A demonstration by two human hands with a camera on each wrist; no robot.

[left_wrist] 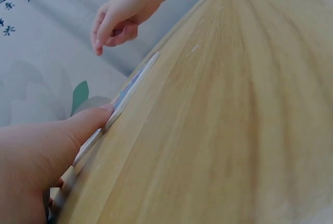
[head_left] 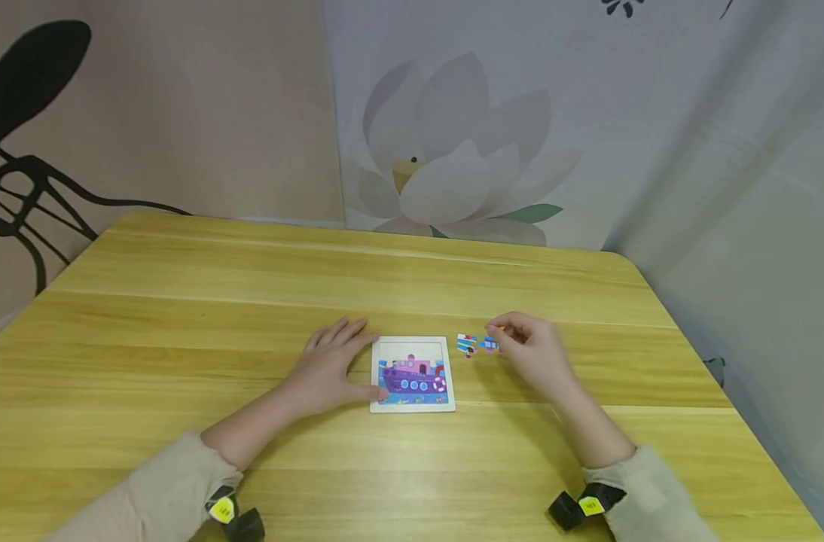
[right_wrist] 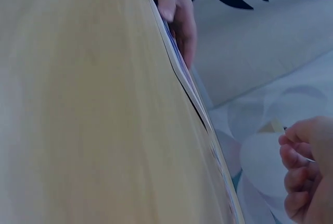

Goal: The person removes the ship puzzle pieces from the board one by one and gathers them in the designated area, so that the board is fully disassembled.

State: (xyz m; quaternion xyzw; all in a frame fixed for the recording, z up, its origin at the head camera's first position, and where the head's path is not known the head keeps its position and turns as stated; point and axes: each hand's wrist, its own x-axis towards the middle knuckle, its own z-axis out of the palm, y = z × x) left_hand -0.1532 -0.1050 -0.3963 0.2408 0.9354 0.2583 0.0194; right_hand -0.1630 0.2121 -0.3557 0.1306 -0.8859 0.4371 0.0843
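A square puzzle tray (head_left: 414, 407) with a white border lies on the table. Its lower part is filled with a purple and pink ship picture (head_left: 412, 382); the upper strip inside the border is pale. My left hand (head_left: 327, 374) spreads around the tray's left side, its thumb (left_wrist: 96, 120) resting on the lower left corner. To the right of the tray lie two small colourful puzzle pieces (head_left: 466, 345), one partly covered by my right hand (head_left: 532, 352). That hand is raised off the table with curled fingers; a thin pale edge between them looks like a puzzle piece (right_wrist: 310, 160), mostly hidden.
The wooden table (head_left: 412, 482) extends around the tray on all sides. Behind it hangs a curtain (head_left: 466, 135) printed with a large pale flower. Black camera units (head_left: 234, 516) are strapped to both sleeves.
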